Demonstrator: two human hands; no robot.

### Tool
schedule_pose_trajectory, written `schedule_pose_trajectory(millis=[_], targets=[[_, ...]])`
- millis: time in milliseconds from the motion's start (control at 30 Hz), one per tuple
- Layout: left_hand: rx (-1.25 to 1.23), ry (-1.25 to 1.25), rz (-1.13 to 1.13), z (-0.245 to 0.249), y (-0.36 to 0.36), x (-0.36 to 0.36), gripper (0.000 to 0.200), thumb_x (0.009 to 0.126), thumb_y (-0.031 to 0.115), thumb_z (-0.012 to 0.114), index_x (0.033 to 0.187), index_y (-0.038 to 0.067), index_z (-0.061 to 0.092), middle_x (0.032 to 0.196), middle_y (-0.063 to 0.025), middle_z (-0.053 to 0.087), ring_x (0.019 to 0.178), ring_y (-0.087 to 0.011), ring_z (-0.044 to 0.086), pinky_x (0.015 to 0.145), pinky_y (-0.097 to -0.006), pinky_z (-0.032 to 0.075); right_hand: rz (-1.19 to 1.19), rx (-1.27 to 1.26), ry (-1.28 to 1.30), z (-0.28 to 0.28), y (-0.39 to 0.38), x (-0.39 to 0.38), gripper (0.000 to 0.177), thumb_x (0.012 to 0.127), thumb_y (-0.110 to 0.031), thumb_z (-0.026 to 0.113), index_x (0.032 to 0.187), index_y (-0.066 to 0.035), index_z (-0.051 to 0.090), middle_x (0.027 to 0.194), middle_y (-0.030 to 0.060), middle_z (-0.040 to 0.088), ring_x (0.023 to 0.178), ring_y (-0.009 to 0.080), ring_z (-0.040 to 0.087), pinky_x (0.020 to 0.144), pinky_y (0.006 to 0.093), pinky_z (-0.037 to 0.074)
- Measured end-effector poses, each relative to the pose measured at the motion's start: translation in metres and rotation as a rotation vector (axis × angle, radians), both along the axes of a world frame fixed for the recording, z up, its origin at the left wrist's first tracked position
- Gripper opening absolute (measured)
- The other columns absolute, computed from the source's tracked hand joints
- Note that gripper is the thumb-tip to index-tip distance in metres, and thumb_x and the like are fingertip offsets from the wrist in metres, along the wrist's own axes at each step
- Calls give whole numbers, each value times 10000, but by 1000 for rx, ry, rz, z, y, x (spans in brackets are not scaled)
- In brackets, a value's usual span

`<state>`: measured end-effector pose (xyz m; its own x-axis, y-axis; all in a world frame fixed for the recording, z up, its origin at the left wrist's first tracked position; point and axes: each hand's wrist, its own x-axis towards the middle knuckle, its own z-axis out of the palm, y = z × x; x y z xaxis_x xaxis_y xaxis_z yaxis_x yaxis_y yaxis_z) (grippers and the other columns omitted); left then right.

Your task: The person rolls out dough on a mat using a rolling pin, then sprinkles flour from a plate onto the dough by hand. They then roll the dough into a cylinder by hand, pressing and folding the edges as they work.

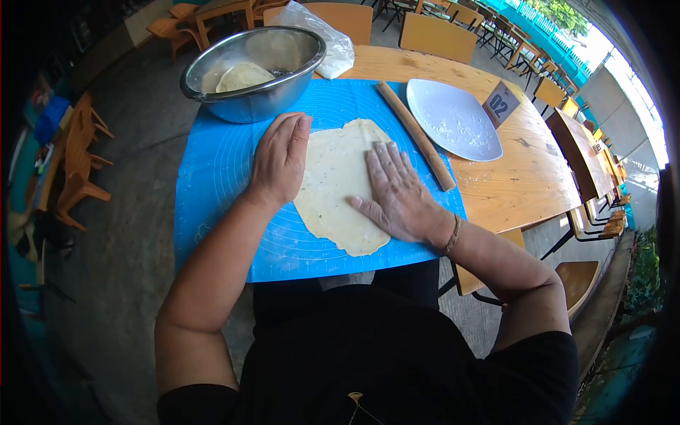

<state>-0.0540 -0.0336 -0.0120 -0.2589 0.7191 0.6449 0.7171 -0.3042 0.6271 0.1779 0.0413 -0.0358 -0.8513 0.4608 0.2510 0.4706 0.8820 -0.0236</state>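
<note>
A thin, uneven sheet of rolled dough (pixel 333 191) with small dark flecks lies on a blue mat (pixel 219 227) printed with circles. My right hand (pixel 400 191) rests flat on the dough's right part, fingers spread and dusted with flour. At the upper left edge of the dough is my left hand (pixel 282 157), closed, fingers pressed together and thumb along them; its palm side is hidden. Just beyond it stands a metal bowl (pixel 255 105) with pale dough (pixel 243 76) inside. A wooden rolling pin (pixel 416 136) lies slantwise to the right of the dough.
On the wooden table (pixel 506 195), a white plate (pixel 453 117) holds scattered flour beside a number card (pixel 500 103) reading 02. A clear plastic bag (pixel 322 39) lies behind the bowl. Orange chairs (pixel 81 166) stand at the left, more furniture behind and at the right.
</note>
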Motion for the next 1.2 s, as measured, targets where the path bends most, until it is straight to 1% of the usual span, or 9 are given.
schedule_pose_trajectory(millis=[333, 433, 667, 733, 867, 967, 1033, 1100, 1200], targets=[[-103, 13, 39, 1, -4, -3, 579, 1117, 363, 280, 1125, -74, 658, 1193, -221, 661, 1171, -367, 603, 1041, -404, 439, 76, -55, 46, -1, 12, -94, 793, 1023, -540, 434, 1508, 82, 343, 1577, 342, 282, 1490, 496, 232, 1240, 527, 186], [-98, 9, 60, -1, -5, -10, 578, 1116, 362, 280, 1122, -75, 658, 1185, -221, 666, 1169, -367, 604, 1042, -402, 439, 249, -25, -1, 0, -1, -115, 887, 992, -585, 427, 1504, 130, 306, 1580, 337, 285, 1499, 475, 235, 1245, 512, 170], [-114, 18, 56, 0, -5, -8, 570, 1117, 357, 284, 1107, -74, 657, 1167, -216, 668, 1135, -360, 617, 1017, -397, 454, 543, -187, 54, 13, -65, -17, 751, 1030, -452, 480, 1492, 120, 328, 1565, 317, 325, 1505, 424, 255, 1250, 499, 202], [-118, 30, 50, 1, -5, -5, 563, 1117, 351, 287, 1102, -74, 656, 1159, -215, 668, 1123, -357, 621, 1007, -397, 460, 554, -287, -29, 24, -65, 14, 765, 1026, -467, 498, 1558, 33, 268, 1616, 254, 277, 1512, 404, 251, 1251, 509, 198], [-117, 37, -26, -1, -2, 4, 530, 1112, 333, 318, 1084, -76, 653, 1124, -218, 665, 1079, -357, 630, 980, -399, 473, 440, -254, -98, 32, -40, 44, 743, 1038, -464, 477, 1530, 65, 304, 1601, 262, 299, 1521, 380, 238, 1255, 496, 198], [-126, 41, -46, -2, 1, 8, 515, 1108, 326, 334, 1078, -76, 653, 1112, -223, 663, 1064, -360, 631, 973, -400, 475, 290, -44, -75, 36, -2, 34, 611, 1033, -341, 539, 1511, 12, 396, 1572, 236, 378, 1471, 369, 359, 1215, 471, 298], [-138, 45, -37, -2, 1, 7, 511, 1107, 325, 339, 1079, -76, 653, 1110, -226, 662, 1061, -361, 630, 972, -401, 475, 142, -228, -194, 59, 25, 9, 416, 1021, -297, 577, 1307, 1, 628, 1335, 238, 622, 1259, 333, 601, 1079, 436, 458], [-112, 43, -17, -3, -1, 6, 504, 1106, 319, 342, 1080, -76, 654, 1110, -230, 660, 1064, -365, 629, 973, -405, 473, 162, -344, 152, 95, 34, -31, 276, 975, -222, 582, 955, 5, 738, 935, 243, 710, 890, 405, 677, 856, 452, 537], [-151, 64, -4, -1, -1, 5, 490, 1103, 318, 359, 1086, -76, 650, 1117, -234, 655, 1075, -380, 618, 978, -408, 469, 179, -178, 259, 148, 48, -102, 307, 977, -265, 632, 1046, 15, 737, 955, 217, 728, 802, 309, 698, 794, 392, 548]])
